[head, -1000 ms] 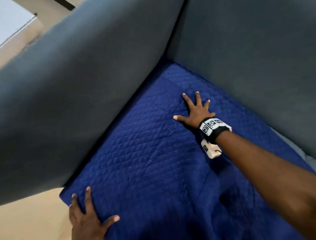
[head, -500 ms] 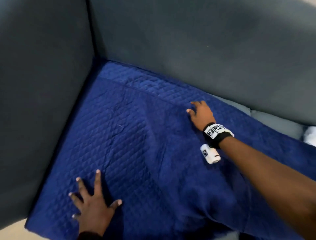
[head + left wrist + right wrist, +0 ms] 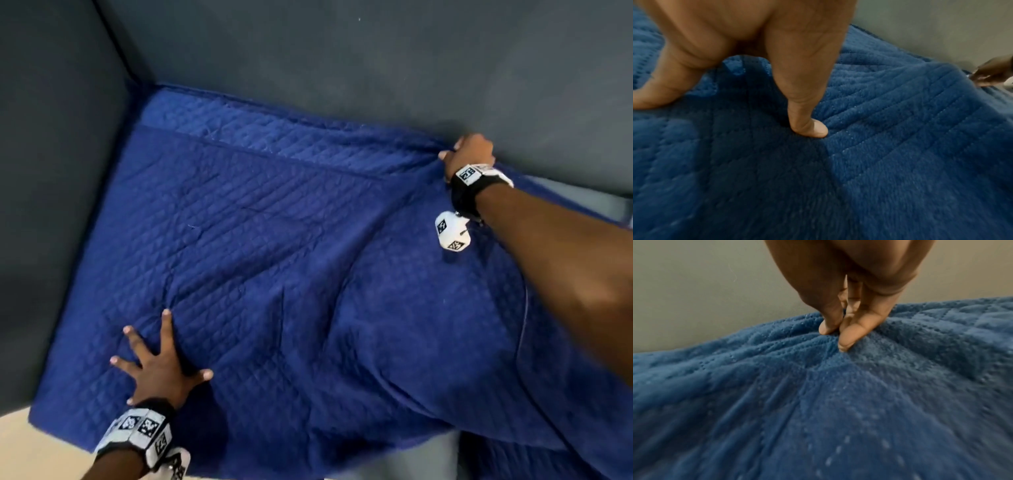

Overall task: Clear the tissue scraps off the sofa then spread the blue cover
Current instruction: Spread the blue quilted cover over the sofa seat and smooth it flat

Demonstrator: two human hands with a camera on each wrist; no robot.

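Now we are spreading: our left hand [image 3: 161, 370], fingers splayed flat, pins the blue cover [image 3: 291, 274] on the seat near the front edge. Farther back, our right hand [image 3: 471, 154] pinches its rear edge against the sofa [image 3: 342, 51] backrest; next it likely needs tugging rightward over the bare cushion.

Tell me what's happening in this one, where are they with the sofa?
A person is spreading the blue cover over the grey sofa seat. The left hand presses flat on it near the front edge, fingers splayed. The right hand pinches the cover's back edge by the backrest. Folds remain on the right; no tissue scraps are visible.
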